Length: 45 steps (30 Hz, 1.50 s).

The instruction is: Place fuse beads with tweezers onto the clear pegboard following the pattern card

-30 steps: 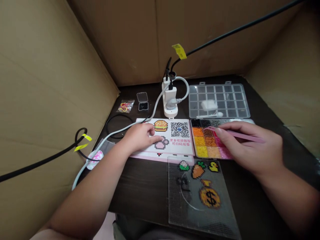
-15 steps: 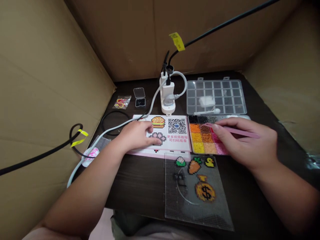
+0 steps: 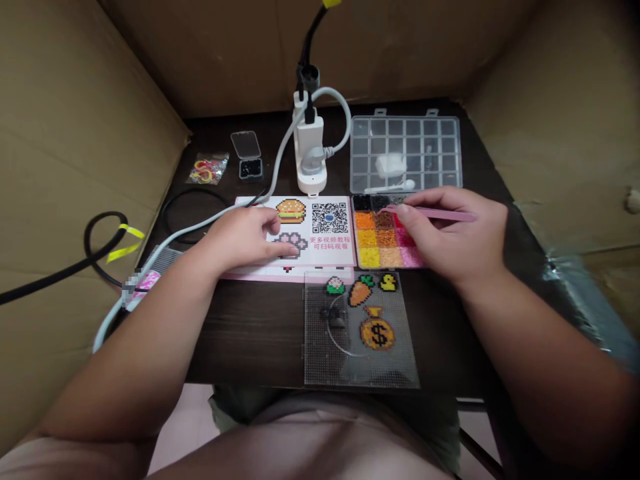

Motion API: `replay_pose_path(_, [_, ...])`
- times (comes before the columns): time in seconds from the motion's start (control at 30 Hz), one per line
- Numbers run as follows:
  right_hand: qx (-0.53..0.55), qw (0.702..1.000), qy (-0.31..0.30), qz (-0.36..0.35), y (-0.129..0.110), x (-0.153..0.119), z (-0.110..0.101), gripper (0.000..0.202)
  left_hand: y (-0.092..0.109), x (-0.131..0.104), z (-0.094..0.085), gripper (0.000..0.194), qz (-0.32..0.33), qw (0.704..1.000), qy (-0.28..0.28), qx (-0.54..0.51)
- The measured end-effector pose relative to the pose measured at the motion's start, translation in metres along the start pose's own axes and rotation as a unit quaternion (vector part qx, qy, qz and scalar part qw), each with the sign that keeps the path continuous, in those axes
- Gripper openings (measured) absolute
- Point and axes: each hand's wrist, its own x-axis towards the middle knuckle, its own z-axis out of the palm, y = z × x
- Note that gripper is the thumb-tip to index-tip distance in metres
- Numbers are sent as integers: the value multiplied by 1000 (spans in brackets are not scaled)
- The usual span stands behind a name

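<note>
My right hand (image 3: 450,240) grips pink tweezers (image 3: 445,213) over the bead box (image 3: 366,238). Their tip is at the dark brown and orange compartments; whether a bead sits in it is too small to tell. On the printed pattern sheet (image 3: 327,257), with its burger and paw pictures, rests my left hand (image 3: 247,237), thumb stretched out, other fingers loosely bent, holding nothing visible. Nearer to me lies a clear pegboard (image 3: 320,360). It bears a bead carrot (image 3: 361,292), a yellow duck (image 3: 388,283), a green-and-white figure (image 3: 335,286) and a money bag (image 3: 377,335).
Behind the bead box is its divided clear lid (image 3: 440,150) with a white spoon (image 3: 395,187). A white power strip (image 3: 311,157) with cables stands at the back. A small box of black beads (image 3: 251,168) and a bag of rings (image 3: 207,169) lie left. Cardboard walls (image 3: 60,167) surround the table.
My view has shifted, so everything appears farther up and left, and more of my lap shows. Both hands keep about the same places on the sheet and over the bead box.
</note>
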Motion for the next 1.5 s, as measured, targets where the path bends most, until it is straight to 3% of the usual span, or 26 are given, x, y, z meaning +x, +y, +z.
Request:
replay_pose_path(0.2, [20, 997, 26, 72, 4, 4, 3, 8, 2, 0, -1, 54, -13, 1000, -13, 6])
replay_pose_path(0.37, [99, 985, 1, 141, 9, 4, 6, 13, 2, 0, -1, 52, 2, 1000, -15, -3])
replay_pose_path(0.63, [135, 990, -1, 43, 12, 8, 18, 10, -1, 0, -1, 47, 5, 1000, -6, -26])
replay_pose_path(1.5, [114, 986, -7, 121, 6, 14, 26, 12, -5, 0, 2, 45, 10, 998, 12, -68])
